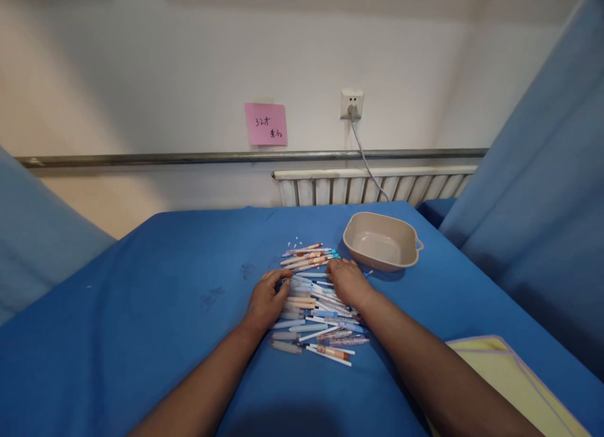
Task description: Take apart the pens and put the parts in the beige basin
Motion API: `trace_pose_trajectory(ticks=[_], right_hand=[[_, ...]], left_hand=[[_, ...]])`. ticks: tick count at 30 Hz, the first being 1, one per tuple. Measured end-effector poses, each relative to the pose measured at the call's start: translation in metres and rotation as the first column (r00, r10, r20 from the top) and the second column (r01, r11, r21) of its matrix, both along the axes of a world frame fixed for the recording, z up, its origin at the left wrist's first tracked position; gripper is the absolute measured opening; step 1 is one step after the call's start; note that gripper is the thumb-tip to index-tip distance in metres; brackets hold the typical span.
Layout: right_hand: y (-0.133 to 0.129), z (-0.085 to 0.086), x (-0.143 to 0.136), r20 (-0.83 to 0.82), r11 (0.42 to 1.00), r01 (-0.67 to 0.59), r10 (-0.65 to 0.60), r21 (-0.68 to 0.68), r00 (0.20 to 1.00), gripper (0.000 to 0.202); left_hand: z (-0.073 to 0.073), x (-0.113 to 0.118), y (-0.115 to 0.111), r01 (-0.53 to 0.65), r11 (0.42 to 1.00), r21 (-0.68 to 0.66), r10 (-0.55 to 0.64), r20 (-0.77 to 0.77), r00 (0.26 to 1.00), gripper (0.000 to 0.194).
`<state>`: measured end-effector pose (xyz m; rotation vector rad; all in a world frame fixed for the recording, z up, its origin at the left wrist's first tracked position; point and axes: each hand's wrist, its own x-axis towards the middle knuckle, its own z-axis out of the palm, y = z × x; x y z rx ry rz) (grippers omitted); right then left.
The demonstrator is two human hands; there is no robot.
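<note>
A loose heap of pens [325, 311] lies on the blue cloth, mostly crosswise, in pale blue, white, grey and orange-brown. At its left side my left hand [268, 298] is cupped, thumb and forefinger apart, fingertips by the pen ends. My right hand [348, 282] bends its fingers down over the right ends of the upper pens; its fingertips are partly hidden. Between the two hands stretches a light blue pen [312, 275], its right end at my right fingers. Just beyond, a bunch of orange-brown patterned pens [309, 259] with some blue tips lies close together.
A beige plastic basin [382, 264] stands behind my right hand. Small white bits [296, 242] lie beyond the pens. A yellow folded cloth [500, 368] is at right front. Behind the blue-covered table [155, 286] are a radiator [340, 188] and a plugged-in cable [362, 149]; curtains hang on both sides.
</note>
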<state>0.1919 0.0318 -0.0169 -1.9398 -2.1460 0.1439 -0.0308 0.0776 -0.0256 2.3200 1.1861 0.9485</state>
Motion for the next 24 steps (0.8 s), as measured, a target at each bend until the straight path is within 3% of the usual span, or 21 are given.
trace_pose_trajectory(ticks=[12, 19, 24], right_hand=[[-0.001, 0.006, 0.0, 0.017, 1.0, -0.017, 0.017, 0.007, 1.0, 0.018], [-0.004, 0.011, -0.002, -0.015, 0.995, -0.099, 0.099, -0.005, 0.995, 0.017], [-0.004, 0.006, -0.001, -0.001, 0.999, -0.042, 0.042, -0.006, 0.999, 0.022]], left_hand=[[0.004, 0.002, -0.002, -0.01, 1.0, 0.013, 0.01, -0.004, 1.0, 0.027], [0.003, 0.002, -0.003, 0.088, 0.994, 0.07, -0.084, -0.057, 0.995, 0.038], [0.003, 0.003, -0.005, 0.07, 0.996, 0.047, -0.066, -0.069, 0.995, 0.03]])
